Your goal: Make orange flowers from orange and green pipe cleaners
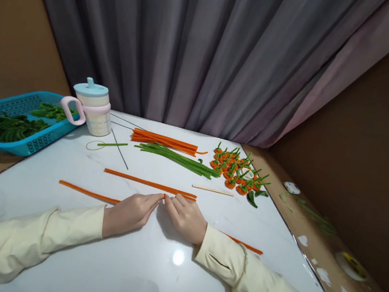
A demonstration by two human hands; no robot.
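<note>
My left hand (133,210) and my right hand (185,218) meet fingertip to fingertip above the white table. Both are closed, pinching an orange pipe cleaner (87,191). One end of it sticks out to the left past my left hand; an orange length also emerges to the right beyond my right wrist. A tiny orange bit shows between the fingertips, but its shape is too small to make out. Just behind the hands lie a few loose orange pipe cleaners (145,182), side by side. A thin wooden stick (212,190) rests to their right.
Farther back are orange (164,140) and green pipe cleaner bundles (178,159). Several small orange pieces with green stems (233,164) cluster at right, near a white ring (245,173). A lidded cup (93,104) and a blue basket (30,145) of green pieces stand left.
</note>
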